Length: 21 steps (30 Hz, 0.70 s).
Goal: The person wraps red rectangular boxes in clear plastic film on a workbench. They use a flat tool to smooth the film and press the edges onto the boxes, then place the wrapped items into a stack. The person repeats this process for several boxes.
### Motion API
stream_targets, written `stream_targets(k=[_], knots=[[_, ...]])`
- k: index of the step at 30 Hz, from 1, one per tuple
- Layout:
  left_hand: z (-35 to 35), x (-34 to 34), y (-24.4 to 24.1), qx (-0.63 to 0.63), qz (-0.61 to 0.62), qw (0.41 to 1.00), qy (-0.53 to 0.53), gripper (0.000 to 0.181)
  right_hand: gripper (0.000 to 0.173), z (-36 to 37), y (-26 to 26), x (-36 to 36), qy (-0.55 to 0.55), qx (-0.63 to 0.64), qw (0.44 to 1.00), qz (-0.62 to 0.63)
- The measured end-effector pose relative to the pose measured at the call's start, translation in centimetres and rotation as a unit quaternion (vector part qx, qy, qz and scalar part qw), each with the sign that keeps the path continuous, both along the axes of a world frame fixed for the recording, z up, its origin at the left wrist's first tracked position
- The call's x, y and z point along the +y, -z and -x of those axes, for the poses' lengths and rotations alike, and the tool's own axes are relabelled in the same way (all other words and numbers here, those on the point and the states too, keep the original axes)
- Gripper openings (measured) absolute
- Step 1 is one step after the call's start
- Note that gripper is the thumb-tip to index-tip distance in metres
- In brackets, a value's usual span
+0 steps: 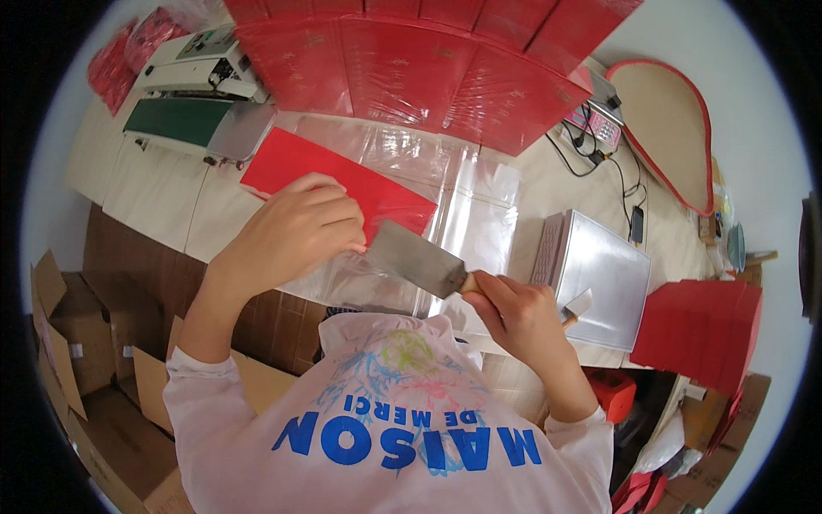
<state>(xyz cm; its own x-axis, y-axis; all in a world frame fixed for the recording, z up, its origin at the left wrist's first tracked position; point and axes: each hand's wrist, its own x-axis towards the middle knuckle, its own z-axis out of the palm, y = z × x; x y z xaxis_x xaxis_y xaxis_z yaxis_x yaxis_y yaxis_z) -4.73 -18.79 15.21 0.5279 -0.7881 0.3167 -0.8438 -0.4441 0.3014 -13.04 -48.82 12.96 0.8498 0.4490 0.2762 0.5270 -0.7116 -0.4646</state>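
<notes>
In the head view, my left hand (302, 225) is curled over the near edge of a flat red box (347, 180), with its fingertips partly hidden. Clear plastic film (404, 151) lies under and around this box, and some wrinkles over its right end. My right hand (517, 315) grips the wooden handle of a broad metal scraper (417, 257). The scraper's blade points left, its tip close to my left fingers and overlapping the box's near right corner in view. Whether the blade touches the film cannot be made out.
A sealing machine (192, 77) with a green belt stands at the left. Film-wrapped red boxes (411, 70) are stacked at the back. On the right, a smaller scraper (580, 303) rests on a silvery case (607, 276), beside red boxes (700, 327) and cables (626, 193). Open cartons (96, 347) are lower left.
</notes>
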Motion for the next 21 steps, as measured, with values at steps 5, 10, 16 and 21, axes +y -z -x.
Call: stream_targets(k=[5,10,16,21], knots=[[-1.2,0.1,0.8,0.015,0.002,1.000,-0.008,0.011,0.021,1.9,-0.8,-2.9,0.041,0.041,0.998,0.019],[-3.1,-0.4,2.5,0.072,0.044,0.996,-0.019,0.014,0.020,3.4,-0.8,-3.1,0.114,0.101,0.987,-0.055],[-4.0,-0.6,4.0,0.142,0.088,0.986,-0.027,0.019,0.021,2.7,-0.2,-0.2,0.026,0.088,0.995,-0.039],[-4.0,-0.5,4.6,0.177,0.125,0.975,-0.056,0.019,0.022,1.8,-0.1,1.2,-0.004,0.051,0.999,0.008]])
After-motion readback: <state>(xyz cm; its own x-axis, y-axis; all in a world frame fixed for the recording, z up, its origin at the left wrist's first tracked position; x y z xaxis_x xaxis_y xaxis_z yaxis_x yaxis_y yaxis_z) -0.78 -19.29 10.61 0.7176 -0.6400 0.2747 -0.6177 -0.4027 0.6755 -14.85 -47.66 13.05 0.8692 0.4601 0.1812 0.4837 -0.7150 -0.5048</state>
